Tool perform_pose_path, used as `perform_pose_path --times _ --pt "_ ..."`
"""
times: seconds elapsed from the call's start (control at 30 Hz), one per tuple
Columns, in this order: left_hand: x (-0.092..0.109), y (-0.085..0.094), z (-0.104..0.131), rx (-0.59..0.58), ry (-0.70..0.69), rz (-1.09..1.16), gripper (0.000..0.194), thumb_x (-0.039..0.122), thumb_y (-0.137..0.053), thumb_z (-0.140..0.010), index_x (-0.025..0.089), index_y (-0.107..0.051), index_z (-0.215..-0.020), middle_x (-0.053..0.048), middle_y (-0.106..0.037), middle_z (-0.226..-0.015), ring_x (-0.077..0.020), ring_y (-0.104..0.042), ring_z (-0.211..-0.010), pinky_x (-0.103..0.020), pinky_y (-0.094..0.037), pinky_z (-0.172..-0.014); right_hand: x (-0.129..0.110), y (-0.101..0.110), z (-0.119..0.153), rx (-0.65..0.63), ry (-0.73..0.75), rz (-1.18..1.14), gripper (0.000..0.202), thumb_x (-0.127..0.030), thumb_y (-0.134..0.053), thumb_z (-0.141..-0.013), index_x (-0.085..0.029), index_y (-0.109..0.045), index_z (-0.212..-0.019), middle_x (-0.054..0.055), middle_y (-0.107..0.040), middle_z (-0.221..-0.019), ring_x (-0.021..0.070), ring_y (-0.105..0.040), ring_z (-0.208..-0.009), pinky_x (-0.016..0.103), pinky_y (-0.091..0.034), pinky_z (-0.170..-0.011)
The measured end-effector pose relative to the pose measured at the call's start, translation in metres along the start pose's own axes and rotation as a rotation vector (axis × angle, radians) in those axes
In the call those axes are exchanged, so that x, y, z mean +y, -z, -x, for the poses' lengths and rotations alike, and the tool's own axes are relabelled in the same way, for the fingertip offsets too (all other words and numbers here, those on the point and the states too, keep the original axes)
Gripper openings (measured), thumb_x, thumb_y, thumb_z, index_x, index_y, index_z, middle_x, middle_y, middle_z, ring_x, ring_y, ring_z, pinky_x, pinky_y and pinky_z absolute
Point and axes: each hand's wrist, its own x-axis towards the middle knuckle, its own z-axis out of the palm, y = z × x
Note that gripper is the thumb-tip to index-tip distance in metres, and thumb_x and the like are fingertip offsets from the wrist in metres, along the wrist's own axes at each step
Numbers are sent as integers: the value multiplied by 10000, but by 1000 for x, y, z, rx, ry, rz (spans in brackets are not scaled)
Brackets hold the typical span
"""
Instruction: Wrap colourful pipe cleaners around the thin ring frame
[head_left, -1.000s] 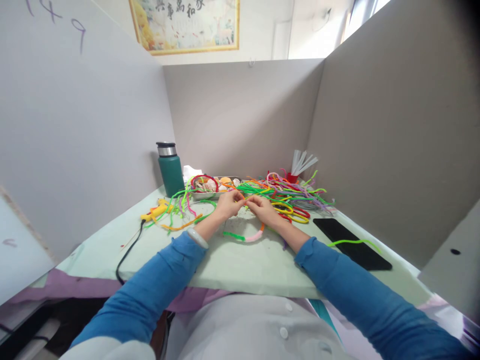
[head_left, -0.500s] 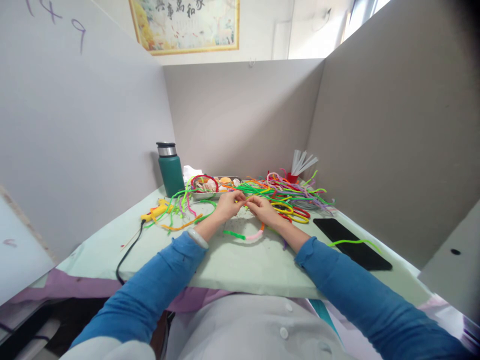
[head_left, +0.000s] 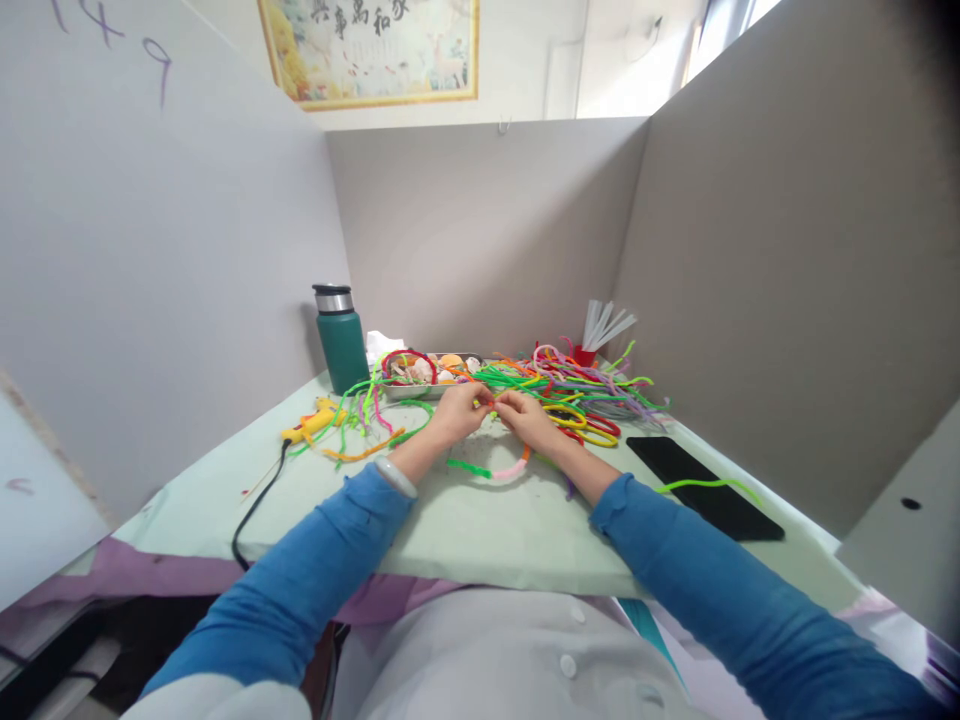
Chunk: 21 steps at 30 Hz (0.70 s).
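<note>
My left hand [head_left: 459, 412] and my right hand [head_left: 526, 418] meet above the middle of the table, fingertips pinched close together. Between them shows a short reddish-orange bit of pipe cleaner [head_left: 492, 404]; the fingers cover most of it. Below the hands hangs or lies a curved strand of joined pipe cleaners, with a green end [head_left: 469, 468], a pink stretch [head_left: 510, 471] and an orange part running up behind my right hand. Whether this strand connects to the bit in my fingers is hidden.
Behind the hands lie a heap of coloured pipe cleaners [head_left: 592, 385] and a metal tray [head_left: 412, 392] of small pieces. A green bottle [head_left: 343, 345] and a corded yellow glue gun [head_left: 311, 424] are left. Right are a red cup [head_left: 585, 356] of white sticks and a black slab [head_left: 705, 488].
Both hands stay nearly in place. The fingertips have shifted slightly, and the bit between them now looks redder and shorter.
</note>
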Motion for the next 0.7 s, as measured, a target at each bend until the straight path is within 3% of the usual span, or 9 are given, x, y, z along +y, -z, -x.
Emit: perform_pose_path --times 0.27,0.7 --pt "0 0 1 -13 -28 -25 131 170 -574 -709 161 -637 -823 -16 -656 -799 -108 -554 -675 -201 -408 -658 -1 0 0 -4 2 24 209 -359 -476 -755 -160 -540 -764 -52 -419 -535 76 -342 -473 207 -261 -447" --pt "-3 0 0 -25 -16 -119 197 286 -567 -760 184 -712 -843 -52 -666 -812 -142 -561 -737 -235 -397 -722 -1 1 0 33 13 63 244 -381 -484 -751 -151 -566 -756 -38 -458 -553 87 -377 -500 212 -286 -461"
